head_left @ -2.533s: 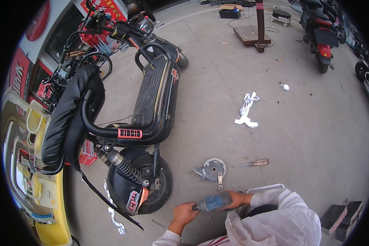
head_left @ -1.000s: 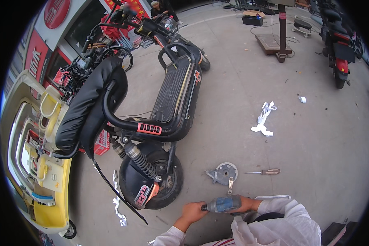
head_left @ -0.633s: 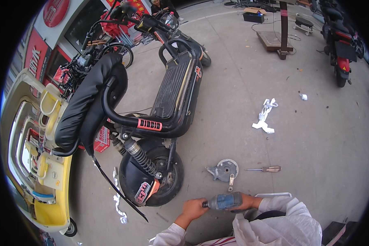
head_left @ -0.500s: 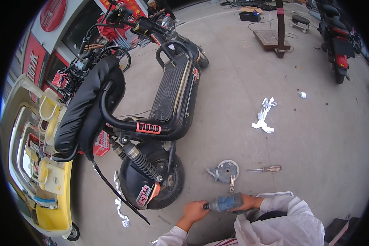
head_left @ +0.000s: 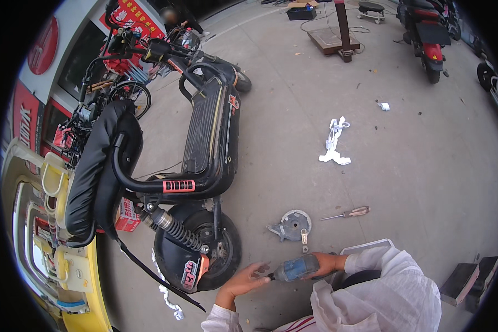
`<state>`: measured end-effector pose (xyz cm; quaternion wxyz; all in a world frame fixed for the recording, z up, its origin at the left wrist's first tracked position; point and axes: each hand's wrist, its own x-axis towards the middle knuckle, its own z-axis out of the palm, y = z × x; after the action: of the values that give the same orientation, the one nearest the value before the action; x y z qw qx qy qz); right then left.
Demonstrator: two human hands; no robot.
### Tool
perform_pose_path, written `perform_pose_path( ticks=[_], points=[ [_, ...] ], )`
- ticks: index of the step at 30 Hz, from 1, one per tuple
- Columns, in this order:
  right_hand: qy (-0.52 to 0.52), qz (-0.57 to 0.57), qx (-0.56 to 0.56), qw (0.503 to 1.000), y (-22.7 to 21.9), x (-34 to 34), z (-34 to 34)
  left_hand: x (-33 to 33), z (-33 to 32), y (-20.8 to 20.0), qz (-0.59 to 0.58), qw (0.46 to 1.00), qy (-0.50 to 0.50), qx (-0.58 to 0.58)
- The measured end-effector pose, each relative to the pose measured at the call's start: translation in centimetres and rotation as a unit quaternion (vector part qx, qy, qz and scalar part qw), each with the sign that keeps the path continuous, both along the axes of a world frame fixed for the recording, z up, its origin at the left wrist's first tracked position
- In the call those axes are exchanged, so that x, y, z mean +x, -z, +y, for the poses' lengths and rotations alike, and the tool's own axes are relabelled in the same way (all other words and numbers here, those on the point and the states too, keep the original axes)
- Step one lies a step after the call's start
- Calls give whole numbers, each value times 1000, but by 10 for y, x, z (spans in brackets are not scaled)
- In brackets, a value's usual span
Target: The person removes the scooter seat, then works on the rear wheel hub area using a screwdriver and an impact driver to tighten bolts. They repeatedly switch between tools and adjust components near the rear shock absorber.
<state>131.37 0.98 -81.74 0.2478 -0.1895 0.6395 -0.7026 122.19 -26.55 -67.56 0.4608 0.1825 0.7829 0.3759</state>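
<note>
In my right hand (head_left: 325, 264) is a cordless impact wrench (head_left: 294, 269), dark grey and blue, its nose pointing left. My left hand (head_left: 244, 280) is open beside that nose, with the fingers extended and slightly blurred; whether a fingertip touches it I cannot tell. Just left of that hand stands the rear wheel (head_left: 227, 246) of a black electric scooter (head_left: 207, 127), its hub and axle exposed. On the concrete beyond the wrench lies a round grey brake plate (head_left: 294, 226) with a lever arm. A screwdriver (head_left: 346, 213) lies to the right of the plate.
Crumpled white wrapping (head_left: 334, 143) and a small white roll (head_left: 384, 106) lie on the ground. A yellow vehicle (head_left: 88, 282) stands at the left. Farther off are a platform scale (head_left: 326, 41), a red scooter (head_left: 430, 50) and a seated person (head_left: 174, 19).
My left hand has let go of the wrench's nose and spread its fingers. The right hand keeps hold of the wrench. The whole view has shifted, moving the scene left and mostly up.
</note>
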Motion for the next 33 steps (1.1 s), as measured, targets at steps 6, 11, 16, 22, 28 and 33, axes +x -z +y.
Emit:
perform_pose_path(
  ticks=[6, 11, 16, 22, 28, 33],
  points=[
    [10, 64, 3, 998, 5, -2, -11, -67, 52, -118, 509, 859, -15, 48],
    [4, 88, 4, 996, -6, -11, -23, -73, 122, -165, 685, 699, 203, -18],
    [0, 156, 64, 986, 6, -9, -4, -112, 59, -206, 746, 604, -205, 190],
    [-10, 140, 46, 989, 9, -4, -9, -103, 4, -254, 251, 611, -527, 534],
    [4, 53, 17, 998, 5, 3, -13, -87, 81, -255, -94, 932, 127, 326],
    [-36, 70, 44, 996, 6, 3, -18, -45, 9, -307, 58, 718, 141, 679]
  ],
)
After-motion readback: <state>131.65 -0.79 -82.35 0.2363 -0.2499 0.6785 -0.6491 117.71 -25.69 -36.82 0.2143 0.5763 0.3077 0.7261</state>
